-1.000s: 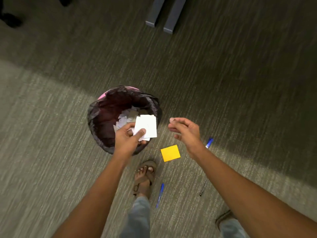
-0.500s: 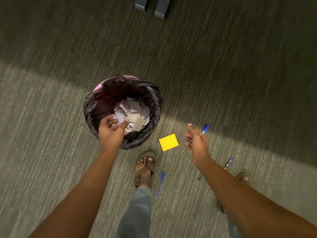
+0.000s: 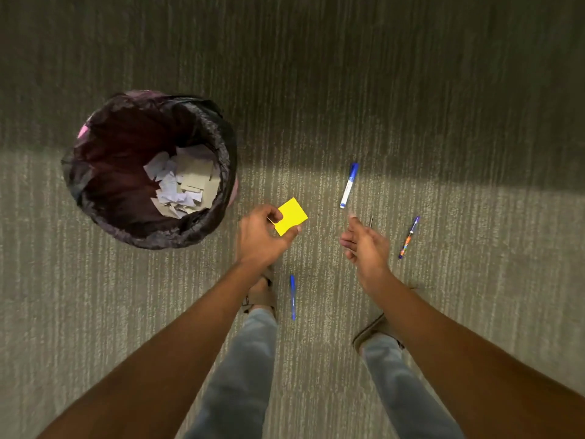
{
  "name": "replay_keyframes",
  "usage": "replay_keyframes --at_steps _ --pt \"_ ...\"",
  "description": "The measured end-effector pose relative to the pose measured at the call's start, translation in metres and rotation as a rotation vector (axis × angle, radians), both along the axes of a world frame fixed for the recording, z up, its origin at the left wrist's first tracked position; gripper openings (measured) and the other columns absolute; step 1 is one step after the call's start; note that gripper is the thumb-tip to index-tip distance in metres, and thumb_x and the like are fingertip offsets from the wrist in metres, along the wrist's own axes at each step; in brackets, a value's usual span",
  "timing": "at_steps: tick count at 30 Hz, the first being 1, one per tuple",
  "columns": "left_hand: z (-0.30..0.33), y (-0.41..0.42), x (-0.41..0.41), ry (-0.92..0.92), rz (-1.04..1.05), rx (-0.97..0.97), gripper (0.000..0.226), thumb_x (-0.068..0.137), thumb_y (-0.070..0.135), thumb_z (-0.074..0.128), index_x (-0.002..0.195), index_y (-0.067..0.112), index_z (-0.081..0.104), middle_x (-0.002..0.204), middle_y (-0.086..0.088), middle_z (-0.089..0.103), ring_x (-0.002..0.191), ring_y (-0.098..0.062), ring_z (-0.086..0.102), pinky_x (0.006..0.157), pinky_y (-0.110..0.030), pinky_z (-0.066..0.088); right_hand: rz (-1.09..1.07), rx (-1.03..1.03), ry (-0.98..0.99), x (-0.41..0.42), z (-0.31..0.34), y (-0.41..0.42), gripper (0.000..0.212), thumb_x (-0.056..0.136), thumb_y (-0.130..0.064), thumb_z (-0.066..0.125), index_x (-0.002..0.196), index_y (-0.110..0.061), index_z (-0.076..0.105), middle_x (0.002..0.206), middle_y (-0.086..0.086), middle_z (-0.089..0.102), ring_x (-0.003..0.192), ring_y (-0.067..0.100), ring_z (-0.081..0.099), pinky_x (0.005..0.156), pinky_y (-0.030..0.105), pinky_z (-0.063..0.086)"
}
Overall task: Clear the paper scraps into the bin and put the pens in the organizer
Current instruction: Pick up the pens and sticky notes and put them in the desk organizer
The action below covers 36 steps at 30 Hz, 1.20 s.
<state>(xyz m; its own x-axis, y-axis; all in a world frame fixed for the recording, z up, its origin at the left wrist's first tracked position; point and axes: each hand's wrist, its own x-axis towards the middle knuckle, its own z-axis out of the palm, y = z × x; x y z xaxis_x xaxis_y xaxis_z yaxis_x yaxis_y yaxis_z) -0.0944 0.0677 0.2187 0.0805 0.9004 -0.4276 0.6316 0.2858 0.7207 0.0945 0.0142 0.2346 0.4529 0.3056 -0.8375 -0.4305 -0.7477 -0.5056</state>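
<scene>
A round bin with a dark liner stands on the carpet at the left, with white paper scraps inside. Just right of it, my left hand pinches a yellow square of paper between thumb and fingers. My right hand hovers with relaxed fingers and holds nothing. On the carpet lie a blue-and-white marker, a blue pen between my feet, a multicoloured pen at the right, and a thin dark pen mostly hidden behind my right hand.
Grey-green carpet spreads all around, shadowed in the far half. My two sandalled feet and jeans legs stand below the hands. No organizer is in view.
My left hand dropped the white scraps into the bin, then moved right and took hold of the yellow paper. My right hand lowered toward the pens. The view tilted down.
</scene>
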Motion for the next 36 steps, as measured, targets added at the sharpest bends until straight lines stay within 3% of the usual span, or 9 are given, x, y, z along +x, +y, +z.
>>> replay_keyframes --at_steps 5,10,15,20,21,23,26,30,36 --pt "-0.103 -0.004 0.022 0.434 -0.249 -0.086 0.035 0.069 0.041 0.078 0.086 0.016 0.061 0.106 -0.007 0.057 0.095 -0.027 0.059 0.076 -0.037 0.052 -0.093 0.015 0.132 0.031 -0.048 -0.026 0.031 0.084 -0.04 0.072 0.096 -0.012 0.066 0.073 0.0 0.067 0.067 0.011 0.062 0.056 0.024 0.042" --pt "-0.204 0.0 0.032 0.601 -0.444 -0.047 0.054 0.064 0.043 0.081 0.104 0.009 0.065 0.129 -0.016 0.046 0.118 -0.034 0.048 0.092 -0.044 0.048 -0.155 0.056 0.238 0.051 -0.124 -0.051 0.03 0.082 -0.049 0.069 0.093 -0.022 0.068 0.07 -0.006 0.07 0.072 0.01 0.064 0.062 0.024 0.046" --pt "-0.233 -0.004 0.037 0.638 -0.538 0.073 0.059 0.065 0.047 0.08 0.105 0.007 0.064 0.126 -0.019 0.049 0.115 -0.036 0.049 0.09 -0.043 0.048 -0.243 0.02 0.28 0.054 -0.169 -0.077 0.033 0.077 -0.052 0.072 0.09 -0.022 0.068 0.075 -0.005 0.07 0.075 0.011 0.064 0.065 0.025 0.047" --pt "-0.228 0.0 0.041 0.628 -0.546 0.048 0.053 0.061 0.044 0.081 0.091 0.003 0.069 0.105 -0.016 0.059 0.091 -0.031 0.059 0.074 -0.039 0.049 -0.281 -0.017 0.276 0.047 -0.178 -0.092 0.045 0.075 -0.053 0.073 0.103 -0.018 0.069 0.076 -0.005 0.072 0.076 0.012 0.065 0.067 0.026 0.048" --pt "-0.224 0.003 0.048 0.559 -0.382 -0.006 0.046 0.06 0.041 0.083 0.084 0.005 0.07 0.094 -0.01 0.062 0.082 -0.023 0.061 0.07 -0.035 0.048 -0.29 -0.016 0.282 0.046 -0.177 -0.092 0.043 0.077 -0.053 0.072 0.103 -0.018 0.069 0.078 -0.005 0.072 0.076 0.013 0.065 0.067 0.027 0.049" --pt "-0.211 0.012 0.066 0.122 0.115 -0.267 0.024 0.069 0.027 0.082 0.074 0.01 0.065 0.071 0.0 0.065 0.061 -0.005 0.063 0.063 -0.028 0.046 -0.314 -0.018 0.306 0.048 -0.172 -0.087 0.039 0.08 -0.052 0.07 0.1 -0.019 0.069 0.08 -0.004 0.072 0.077 0.013 0.065 0.065 0.027 0.049" --pt "-0.184 0.022 0.084 -0.727 0.534 -0.747 0.026 0.076 0.024 0.067 0.096 0.008 0.062 0.09 -0.009 0.068 0.077 -0.021 0.068 0.064 -0.035 0.056 -0.392 -0.002 0.362 0.057 -0.159 -0.076 0.04 0.08 -0.054 0.069 0.097 -0.018 0.066 0.083 -0.002 0.069 0.075 0.013 0.065 0.061 0.025 0.047" --pt "-0.145 0.018 0.092 -1.242 0.429 -0.997 0.083 0.049 0.033 0.082 0.123 0.01 0.053 0.111 -0.016 0.068 0.092 -0.034 0.068 0.074 -0.039 0.056 -0.448 0.05 0.389 0.071 -0.137 -0.062 0.045 0.079 -0.056 0.067 0.099 -0.017 0.064 0.081 -0.001 0.071 0.072 0.014 0.065 0.061 0.026 0.047" --pt "-0.123 0.015 0.101 -1.371 0.28 -1.028 0.081 0.056 0.039 0.078 0.128 0.01 0.055 0.12 -0.017 0.064 0.114 -0.034 0.059 0.095 -0.043 0.05 -0.353 0.072 0.392 0.086 -0.113 -0.043 0.045 0.077 -0.059 0.067 0.097 -0.018 0.065 0.074 -0.004 0.073 0.072 0.013 0.066 0.06 0.026 0.048"
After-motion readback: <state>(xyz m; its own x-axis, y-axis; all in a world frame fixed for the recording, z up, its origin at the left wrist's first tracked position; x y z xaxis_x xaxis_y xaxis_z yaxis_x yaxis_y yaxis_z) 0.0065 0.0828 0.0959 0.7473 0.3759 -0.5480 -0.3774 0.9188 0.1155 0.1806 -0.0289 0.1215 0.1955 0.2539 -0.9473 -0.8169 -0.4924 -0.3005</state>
